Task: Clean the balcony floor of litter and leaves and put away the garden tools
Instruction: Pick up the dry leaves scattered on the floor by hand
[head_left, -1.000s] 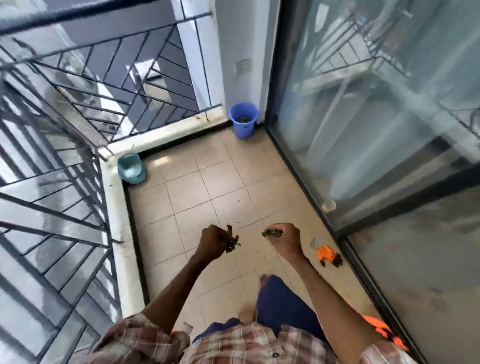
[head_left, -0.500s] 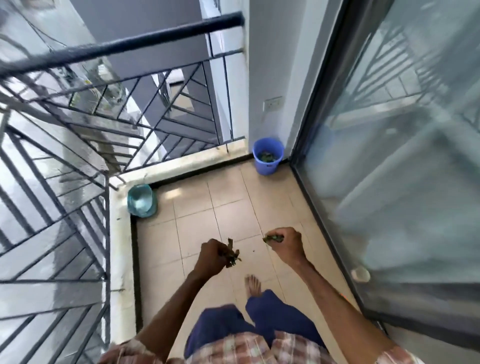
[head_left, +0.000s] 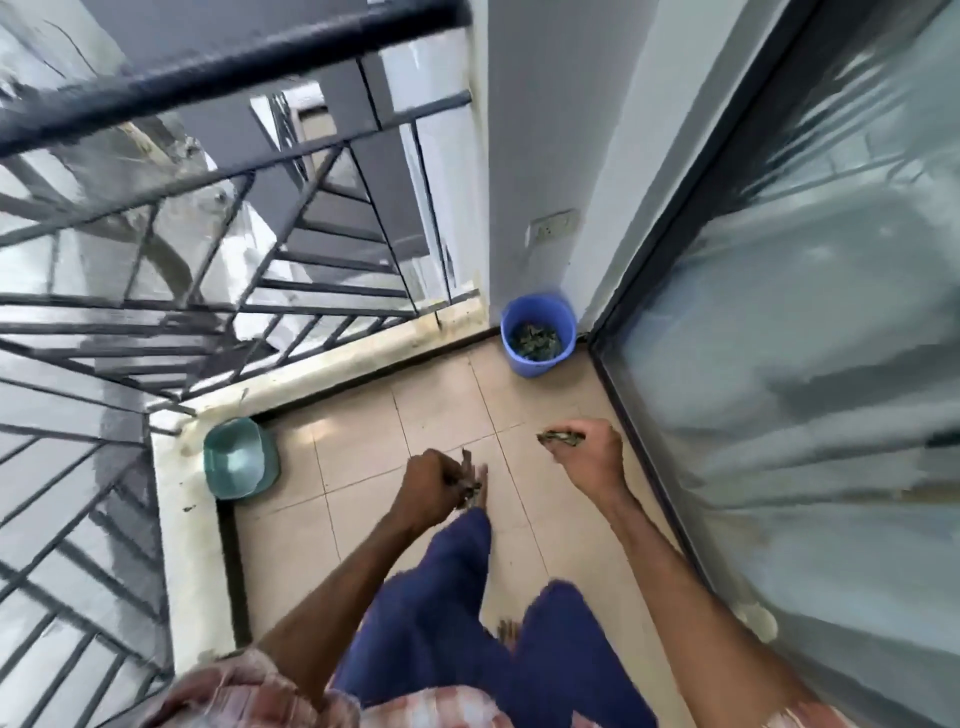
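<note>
A dark metal railing (head_left: 234, 73) with slanted bars stands on a pale raised kerb (head_left: 337, 364). A teal tub (head_left: 236, 457) sits in the corner against the kerb. What looks like a wall socket (head_left: 551, 227) is beside a glass sliding door (head_left: 805, 312).

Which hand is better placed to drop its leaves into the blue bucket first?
Probably the right hand: it grips leaves nearer the blue bucket; the left hand sits farther back.

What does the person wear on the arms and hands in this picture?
The left hand and the right hand are bare: no gloves, no watch, no ring in view. Both forearms are uncovered. The left sleeve and the right sleeve are short, checked in reddish and pale tones.
</note>
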